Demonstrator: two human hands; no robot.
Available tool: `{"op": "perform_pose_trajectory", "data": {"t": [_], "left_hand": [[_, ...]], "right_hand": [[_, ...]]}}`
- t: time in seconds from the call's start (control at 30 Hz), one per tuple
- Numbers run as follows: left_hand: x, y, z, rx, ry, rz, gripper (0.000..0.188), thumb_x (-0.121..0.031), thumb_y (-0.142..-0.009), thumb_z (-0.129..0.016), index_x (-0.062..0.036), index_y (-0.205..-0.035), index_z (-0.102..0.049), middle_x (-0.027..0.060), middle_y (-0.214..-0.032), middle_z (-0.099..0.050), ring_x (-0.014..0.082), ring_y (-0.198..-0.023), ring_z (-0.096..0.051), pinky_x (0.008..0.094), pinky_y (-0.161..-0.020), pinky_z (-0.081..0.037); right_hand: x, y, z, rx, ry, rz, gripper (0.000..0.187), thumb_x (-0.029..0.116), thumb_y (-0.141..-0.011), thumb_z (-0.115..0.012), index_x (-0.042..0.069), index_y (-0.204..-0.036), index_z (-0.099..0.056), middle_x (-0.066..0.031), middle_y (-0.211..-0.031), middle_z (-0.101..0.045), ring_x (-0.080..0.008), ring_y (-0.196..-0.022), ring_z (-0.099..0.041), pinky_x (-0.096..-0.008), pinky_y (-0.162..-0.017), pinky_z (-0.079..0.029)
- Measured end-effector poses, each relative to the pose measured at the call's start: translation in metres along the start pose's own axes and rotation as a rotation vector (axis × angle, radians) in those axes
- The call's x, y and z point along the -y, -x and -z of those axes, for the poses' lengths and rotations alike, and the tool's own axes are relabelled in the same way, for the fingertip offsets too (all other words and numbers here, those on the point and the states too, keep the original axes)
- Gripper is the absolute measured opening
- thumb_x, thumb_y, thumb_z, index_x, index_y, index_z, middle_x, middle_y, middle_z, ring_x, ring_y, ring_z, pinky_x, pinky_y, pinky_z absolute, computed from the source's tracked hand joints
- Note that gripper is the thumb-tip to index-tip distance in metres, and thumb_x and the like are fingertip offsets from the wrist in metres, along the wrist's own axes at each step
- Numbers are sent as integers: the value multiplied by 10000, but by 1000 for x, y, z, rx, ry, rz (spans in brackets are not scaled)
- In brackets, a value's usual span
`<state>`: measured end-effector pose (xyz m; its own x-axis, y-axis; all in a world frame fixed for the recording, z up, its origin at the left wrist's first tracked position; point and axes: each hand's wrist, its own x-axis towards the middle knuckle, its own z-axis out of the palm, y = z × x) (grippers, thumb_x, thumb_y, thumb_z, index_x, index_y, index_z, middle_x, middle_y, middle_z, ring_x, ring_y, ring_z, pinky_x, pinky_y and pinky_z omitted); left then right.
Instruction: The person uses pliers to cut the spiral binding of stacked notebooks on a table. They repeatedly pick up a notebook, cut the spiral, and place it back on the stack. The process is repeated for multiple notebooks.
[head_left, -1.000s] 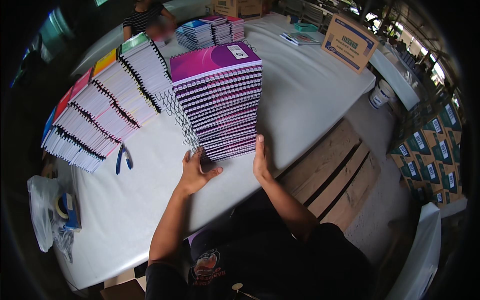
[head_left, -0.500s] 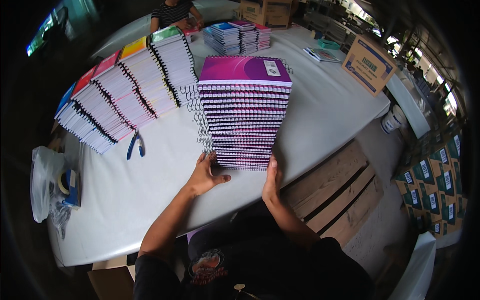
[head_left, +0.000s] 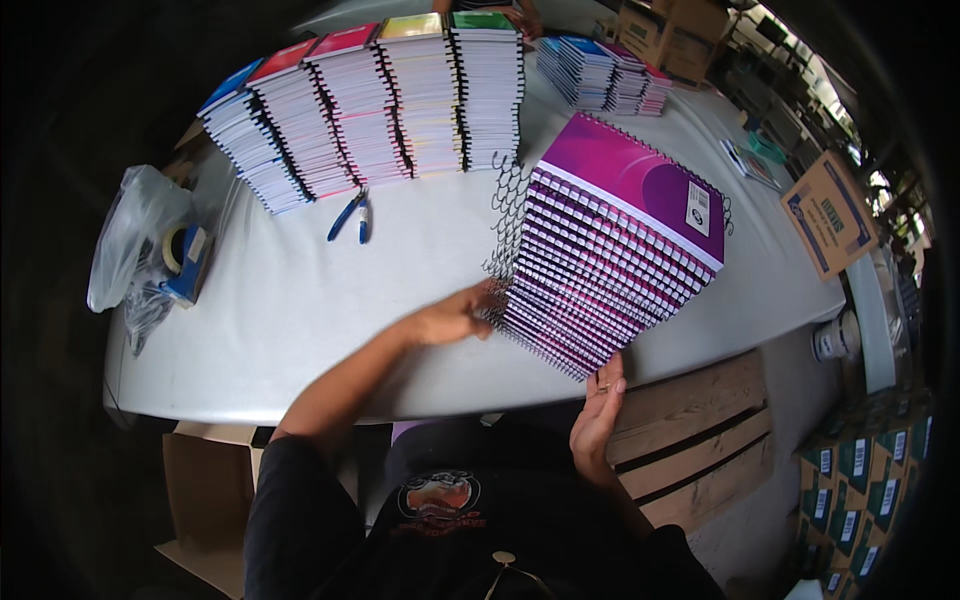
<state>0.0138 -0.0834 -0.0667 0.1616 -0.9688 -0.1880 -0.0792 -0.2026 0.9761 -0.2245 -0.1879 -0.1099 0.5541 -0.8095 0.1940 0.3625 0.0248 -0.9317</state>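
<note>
Your left hand [head_left: 452,318] presses flat on the purple notebook stack's [head_left: 615,250] spiral side (table's [head_left: 300,300] near edge); your right hand [head_left: 598,405], fingers together, braces its near end.

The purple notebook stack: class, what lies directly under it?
The purple notebook stack rests on the white table, with the right hand at its near bottom edge. Whatever lies beneath its middle is covered.
</note>
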Motion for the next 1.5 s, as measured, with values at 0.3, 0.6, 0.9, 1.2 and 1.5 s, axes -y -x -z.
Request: {"op": "perform_pose_trajectory", "data": {"t": [0.3,0.6,0.9,1.2,1.5], "left_hand": [[65,-4,157,-1116,-955,732,743,-508,-874,-473,-83,-1419,-200,204,-1404,-309,373,-1290,-283,626,-989,-212],[22,67,-7,-889,980,-164,272,-272,-929,-466,-69,-1105,-508,111,-935,-590,205,-811,-585,353,-715,-493],[28,57,-118,-205,1667,-98,453,-392,-971,-339,9,-1035,-540,125,-904,-603,240,-823,-603,407,-793,-511],[33,40,-125,-110,1580,65,484,-430,-978,-297,-22,-1031,-552,127,-959,-621,270,-942,-623,500,-859,-490],[33,43,-115,-191,1366,94,482,-449,-981,-309,-25,-1021,-534,28,-744,-504,139,-598,-436,290,-550,-444]], "right_hand": [[41,-14,-7,-230,405,433,577,340,-945,-335,-51,-1366,-291,-247,-1355,-386,-269,-1208,-409,-374,-959,-320],[142,-60,-97,787,493,1158,274,102,-830,-571,-57,-1052,-592,-133,-893,-646,-258,-832,-600,-376,-745,-473],[50,-82,-219,1562,2064,455,208,126,-704,-731,-7,-861,-697,-170,-820,-682,-274,-788,-677,-393,-651,-524],[-3,-117,-209,1611,2201,-52,278,115,-682,-769,-9,-921,-700,-146,-877,-691,-265,-783,-671,-380,-660,-526],[-4,-122,-206,1670,2118,-83,189,63,-642,-706,-49,-792,-684,-153,-712,-661,-253,-615,-630,-377,-550,-498]]}}
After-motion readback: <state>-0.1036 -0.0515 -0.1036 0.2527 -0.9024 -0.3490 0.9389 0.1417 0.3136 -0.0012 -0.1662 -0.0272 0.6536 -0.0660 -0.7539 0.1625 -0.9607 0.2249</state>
